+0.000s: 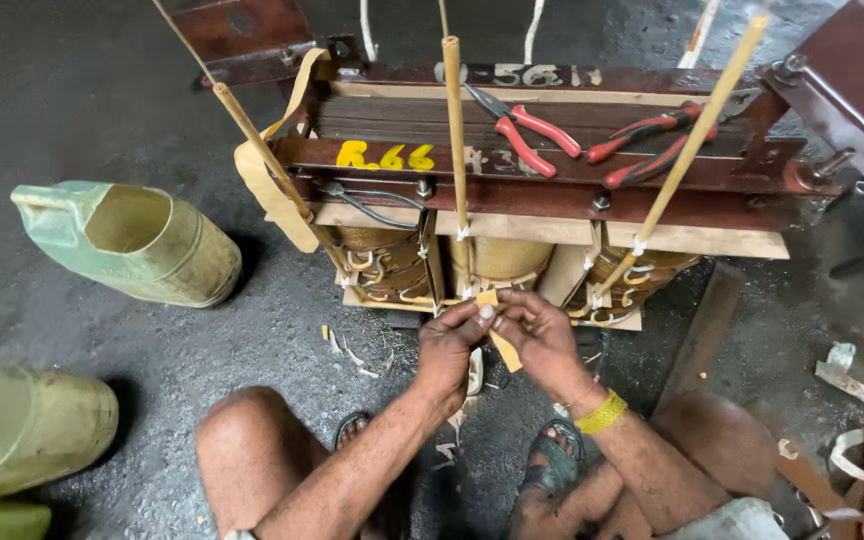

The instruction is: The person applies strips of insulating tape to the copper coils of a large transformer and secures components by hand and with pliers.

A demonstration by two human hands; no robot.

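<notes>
Head view, looking down: a large rust-brown transformer core point(552, 165) is seen standing on the dark floor point(102, 90), three paper-wrapped coils point(500, 258) already seated in it, with red-handled pliers point(527, 130) laid on top. Just before the middle coil, a small tan paper strip point(500, 343) is pinched by both the left hand point(452, 345) and the right hand point(542, 340), fingers closed. Insulating appears unfinished.

My arms were bare, no sleeves. Wore yellow beaded band point(602, 412) on right wrist, dark sandals point(555, 462) on feet, knees bare.
</notes>
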